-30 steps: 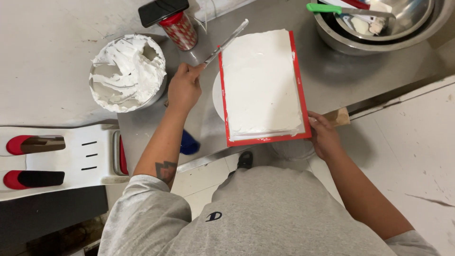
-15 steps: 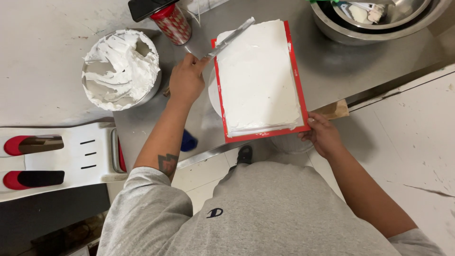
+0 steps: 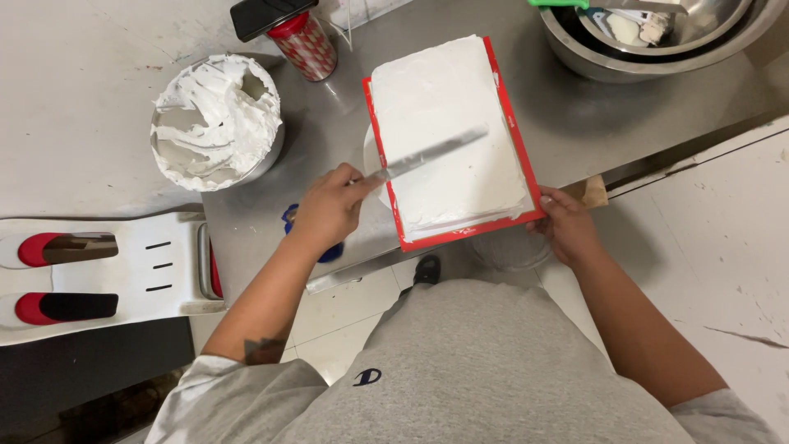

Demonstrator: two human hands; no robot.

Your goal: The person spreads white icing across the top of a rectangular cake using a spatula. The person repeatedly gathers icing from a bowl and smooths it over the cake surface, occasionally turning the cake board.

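Head view shows the left hand clenched on a long metal spatula, whose blade slants up and to the right across the white frosted cake on its red board. Opposite, the right hand grips the board's near right corner at the bench edge.

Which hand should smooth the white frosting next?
Probably the left hand: it holds the long spatula lying across the frosted cake. The right hand grips the red board.
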